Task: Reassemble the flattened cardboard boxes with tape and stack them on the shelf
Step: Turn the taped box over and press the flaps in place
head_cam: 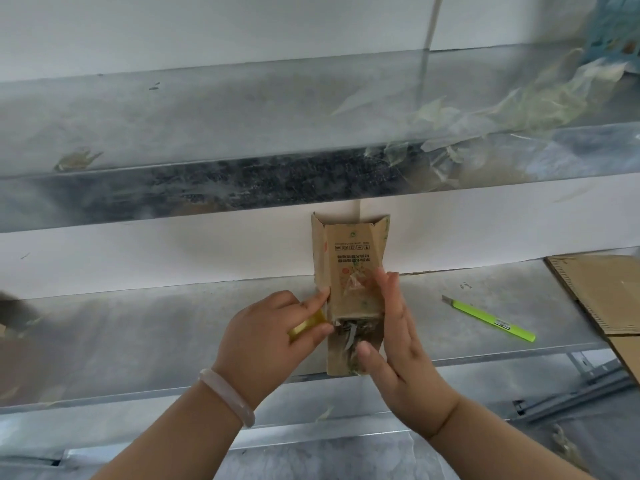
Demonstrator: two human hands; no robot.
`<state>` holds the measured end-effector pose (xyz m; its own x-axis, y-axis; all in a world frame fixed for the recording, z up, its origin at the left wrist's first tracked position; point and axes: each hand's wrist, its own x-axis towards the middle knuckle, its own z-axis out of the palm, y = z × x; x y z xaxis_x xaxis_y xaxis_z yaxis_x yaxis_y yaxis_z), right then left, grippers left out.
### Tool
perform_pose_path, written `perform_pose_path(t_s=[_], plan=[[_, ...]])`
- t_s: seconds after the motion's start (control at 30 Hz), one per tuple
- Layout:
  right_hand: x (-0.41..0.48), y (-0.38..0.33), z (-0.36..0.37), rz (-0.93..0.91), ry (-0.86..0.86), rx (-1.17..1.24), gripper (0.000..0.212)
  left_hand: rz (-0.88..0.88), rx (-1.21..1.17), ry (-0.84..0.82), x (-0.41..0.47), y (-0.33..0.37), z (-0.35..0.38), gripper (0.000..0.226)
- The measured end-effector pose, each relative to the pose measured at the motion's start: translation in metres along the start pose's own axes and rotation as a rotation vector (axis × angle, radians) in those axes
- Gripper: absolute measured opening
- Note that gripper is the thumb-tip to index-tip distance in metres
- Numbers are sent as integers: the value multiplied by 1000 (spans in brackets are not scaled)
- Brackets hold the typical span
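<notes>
Cardboard box [351, 271]: light, crushable | left hand [273, 336] grip pinches tape roll [306, 325] | right hand [398, 336] flat, open | hold side walls.

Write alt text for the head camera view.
Two hands press a small cardboard box on a metal shelf: the left hand holds a tape roll, the right hand lies flat against the box. A green utility knife lies to the right.

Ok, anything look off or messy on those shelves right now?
Yes. Crumpled used tape is strewn across the upper shelf at right, some hanging over its edge. The green utility knife lies loose on the lower shelf, its blade tip apparently exposed.
</notes>
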<state>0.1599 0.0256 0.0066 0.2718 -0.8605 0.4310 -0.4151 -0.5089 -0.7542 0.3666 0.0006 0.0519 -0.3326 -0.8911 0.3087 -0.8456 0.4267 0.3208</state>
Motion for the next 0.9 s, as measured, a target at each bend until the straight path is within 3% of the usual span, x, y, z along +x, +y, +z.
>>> perform_pose_path(t_s=[0.13,0.27,0.43,0.6,0.7,0.8,0.9], plan=[[1,-9,4,118,47,156,67,21,-16,7,2,-1,-3,61],[5,-10,-19,204,4,-88,50,33,-20,17,0,-3,-4,60],[25,-22,-15,-33,106,-425,44,64,-28,22,3,-2,-4,53],[29,-14,6,-3,185,-256,34,98,-61,-8,3,-15,-6,61],[29,-13,11,-32,220,-250,33,73,-264,-39,-3,-30,-9,68],[27,-10,10,-46,264,-265,33,71,-439,-42,-6,-45,-9,63],[26,-9,10,-59,235,-279,34,97,-421,-64,-6,-50,-8,59]])
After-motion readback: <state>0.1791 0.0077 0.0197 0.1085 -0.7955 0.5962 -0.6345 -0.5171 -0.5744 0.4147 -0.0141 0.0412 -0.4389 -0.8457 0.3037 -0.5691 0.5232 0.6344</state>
